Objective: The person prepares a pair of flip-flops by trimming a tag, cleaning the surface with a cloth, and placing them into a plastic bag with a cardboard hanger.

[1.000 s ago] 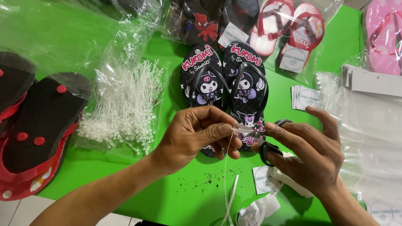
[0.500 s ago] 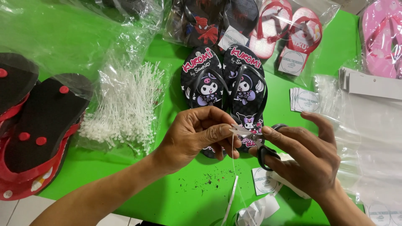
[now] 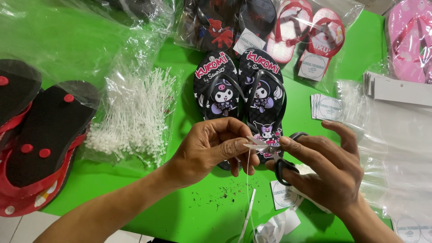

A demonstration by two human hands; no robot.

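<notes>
A pair of black flip-flops [image 3: 240, 92] with a cartoon print lies on the green table [image 3: 189, 211]. My left hand [image 3: 211, 150] pinches a small white paper tag [image 3: 255, 145] at the heel end of the pair. My right hand [image 3: 324, 168] meets it from the right, fingertips on the same tag, with black-handled scissors [image 3: 284, 164] looped on its fingers. A thin white plastic tie [image 3: 247, 202] hangs down from the tag between the hands.
A clear bag of white plastic ties [image 3: 135, 117] lies to the left. Red-and-black sandals [image 3: 40, 139] sit at the far left. Bagged sandals [image 3: 310, 36] line the back, pink ones [image 3: 409, 40] at the right. Round paper tags [image 3: 326, 108] and clear bags [image 3: 400, 153] lie right.
The hands stay together over the heel of the black pair. The right fingers have closed in on the tag; the hanging tie has shifted slightly.
</notes>
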